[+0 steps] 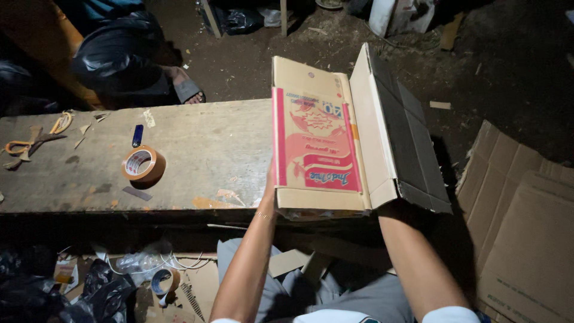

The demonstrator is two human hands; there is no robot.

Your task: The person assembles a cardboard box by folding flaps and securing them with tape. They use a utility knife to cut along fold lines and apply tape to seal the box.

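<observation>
I clamp the flattened carton (320,143) between my left hand (270,185) and hidden right hand, steadying it on the bench (197,149).

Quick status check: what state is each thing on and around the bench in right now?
Cardboard box: folded flat, one flap open, held on the bench edge.
Left hand: gripping the box's left edge.
Right hand: hidden behind the box.
Tape roll: lying flat on the bench, untouched.
Scissors: lying on the bench, far left.
Cardboard sheets: flat on the ground.

Tan carton (317,137) with red-and-pink print; brown tape roll (143,164)
</observation>
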